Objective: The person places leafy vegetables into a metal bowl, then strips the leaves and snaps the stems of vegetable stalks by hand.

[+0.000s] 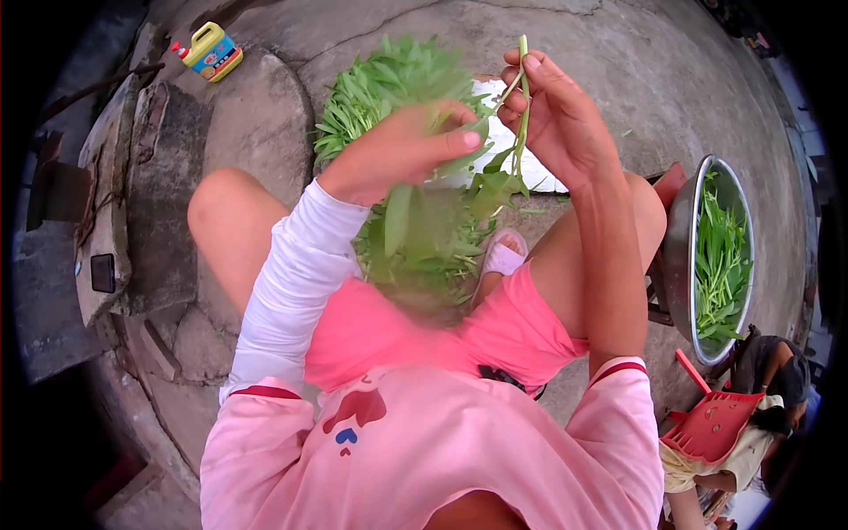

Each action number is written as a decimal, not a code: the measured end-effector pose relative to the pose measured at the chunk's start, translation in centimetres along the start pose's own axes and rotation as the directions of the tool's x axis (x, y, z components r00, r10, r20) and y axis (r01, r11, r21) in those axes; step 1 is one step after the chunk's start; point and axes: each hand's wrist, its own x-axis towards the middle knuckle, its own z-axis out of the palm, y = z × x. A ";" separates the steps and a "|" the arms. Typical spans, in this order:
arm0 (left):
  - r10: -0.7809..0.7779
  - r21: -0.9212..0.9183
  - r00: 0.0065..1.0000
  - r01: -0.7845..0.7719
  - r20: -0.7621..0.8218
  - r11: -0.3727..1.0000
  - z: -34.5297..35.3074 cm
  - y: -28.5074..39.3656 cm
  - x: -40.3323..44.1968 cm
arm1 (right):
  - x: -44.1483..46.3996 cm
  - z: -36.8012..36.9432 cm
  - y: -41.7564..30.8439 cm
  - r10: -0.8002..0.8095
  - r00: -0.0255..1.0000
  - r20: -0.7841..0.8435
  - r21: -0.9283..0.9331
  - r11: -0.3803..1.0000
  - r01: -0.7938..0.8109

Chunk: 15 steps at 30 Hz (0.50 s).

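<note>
My right hand (555, 119) is raised at the upper middle, its fingers pinched round a green stem (523, 106) that stands upright with leaves hanging below. To its left, my left hand (402, 146) is closed round green leaves (468, 146); its fingertips are partly blurred. A large heap of leafy greens (380, 93) lies on the ground beyond my left hand. More leaves (424, 234), partly blurred, lie between my knees. Behind the stem is a white sheet (543, 174) on the ground.
A metal basin (749, 265) with greens stands at the right. A yellow jug (212, 55) with a red cap is at the upper left. A dark phone-like object (102, 273) lies far left. Another person (782, 367) is near a red chair (714, 424) at lower right.
</note>
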 end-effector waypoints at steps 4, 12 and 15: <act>0.036 0.009 0.997 -0.036 -0.070 0.999 -0.2 -0.1 0.1 | -0.1 0.4 -0.5 -0.010 0.998 -0.067 0.014 1.000 0.011; 0.440 0.454 0.798 -0.240 -0.411 0.858 -1.2 -2.0 1.4 | -0.1 0.3 -0.6 -0.073 0.986 -0.148 -0.058 0.996 0.065; 0.481 0.438 0.793 -0.306 -0.374 0.845 -0.5 -1.5 1.4 | -0.2 0.9 0.1 -0.108 0.979 -0.173 -0.088 0.992 0.094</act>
